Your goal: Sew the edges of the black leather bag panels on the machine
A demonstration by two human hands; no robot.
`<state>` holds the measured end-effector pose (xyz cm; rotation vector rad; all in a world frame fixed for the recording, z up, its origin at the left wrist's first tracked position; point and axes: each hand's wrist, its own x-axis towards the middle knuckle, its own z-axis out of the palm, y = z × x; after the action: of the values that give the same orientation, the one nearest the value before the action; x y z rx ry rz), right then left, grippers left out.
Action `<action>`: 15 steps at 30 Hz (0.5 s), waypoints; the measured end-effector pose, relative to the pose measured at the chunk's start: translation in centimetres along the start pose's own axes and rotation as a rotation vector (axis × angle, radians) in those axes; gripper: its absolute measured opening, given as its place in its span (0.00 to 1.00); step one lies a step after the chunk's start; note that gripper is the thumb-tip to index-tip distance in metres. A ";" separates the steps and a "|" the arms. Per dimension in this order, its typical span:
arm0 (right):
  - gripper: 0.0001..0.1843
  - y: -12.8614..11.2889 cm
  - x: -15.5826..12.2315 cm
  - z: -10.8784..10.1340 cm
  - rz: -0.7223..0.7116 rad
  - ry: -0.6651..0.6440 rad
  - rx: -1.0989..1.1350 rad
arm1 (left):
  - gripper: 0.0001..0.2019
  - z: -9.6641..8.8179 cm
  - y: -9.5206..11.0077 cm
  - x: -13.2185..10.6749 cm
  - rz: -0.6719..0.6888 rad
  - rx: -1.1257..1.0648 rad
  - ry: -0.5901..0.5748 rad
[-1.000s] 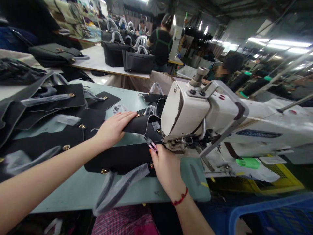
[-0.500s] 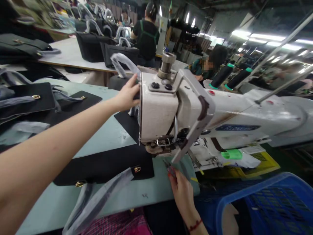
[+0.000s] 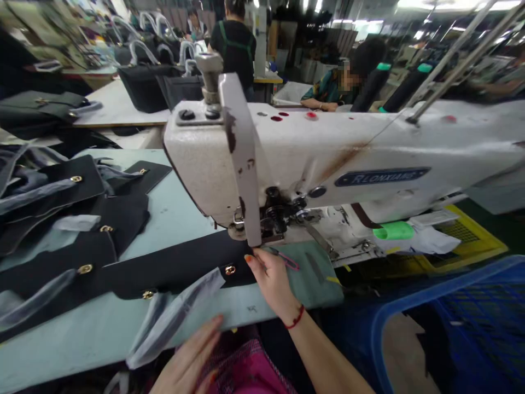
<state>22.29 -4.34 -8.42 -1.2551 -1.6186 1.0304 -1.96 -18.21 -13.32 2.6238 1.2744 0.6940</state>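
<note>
A black leather bag panel (image 3: 176, 262) with gold ring fittings and a plastic-wrapped strap (image 3: 176, 317) lies on the pale green table, its far right part under the head of a white sewing machine (image 3: 295, 142). At its right end, by the presser area, my right hand (image 3: 274, 282) pinches the panel's edge between thumb and fingers. Pink-handled thread snips (image 3: 291, 261) lie just beyond that hand, partly hidden by it. My left hand (image 3: 192, 355), smeared by motion, is at the table's front edge with fingers stretched out, holding nothing.
More black panels with wrapped straps (image 3: 53, 186) are piled on the left. A blue basket (image 3: 379, 328) stands at the lower right, with a yellow crate (image 3: 488, 241) behind it. Across the machine a co-worker (image 3: 328, 90) sits; another person (image 3: 233, 44) stands near black bags (image 3: 143, 87).
My left hand has come from beside the machine head down to the table's front edge. My right hand has let go of the snips and moved left onto the panel. The view has shifted.
</note>
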 end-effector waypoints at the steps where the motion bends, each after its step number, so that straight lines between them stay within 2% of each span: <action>1: 0.18 -0.3 0.2 0.3 0.020 0.001 0.061 | 0.39 1.3 -0.4 0.0 -0.083 0.087 0.063; 3: 0.18 -0.7 0.3 0.8 0.045 0.009 0.156 | 0.43 2.6 -2.1 2.1 -0.240 0.215 0.185; 5: 0.18 -0.8 0.3 1.0 0.058 0.017 0.200 | 0.45 2.1 -4.1 5.8 -0.259 0.258 0.242; 7: 0.19 -1.0 0.2 1.1 0.074 0.028 0.211 | 0.42 0.6 -5.9 9.3 -0.168 0.331 0.276; 10: 0.20 -1.0 0.1 1.2 0.105 0.041 0.213 | 0.36 -2.1 -7.7 12.4 0.055 0.344 0.179; 12: 0.21 -0.9 0.0 1.3 0.127 0.045 0.227 | 0.30 -3.2 -8.4 12.9 0.179 0.252 0.113; 15: 0.23 -0.5 -0.3 1.5 0.158 0.051 0.235 | 0.23 -3.5 -8.8 12.5 0.251 0.089 0.064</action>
<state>20.77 -4.89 -8.43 -1.2523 -1.3323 1.2371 -3.10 -3.25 -8.79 2.8891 1.0229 0.7805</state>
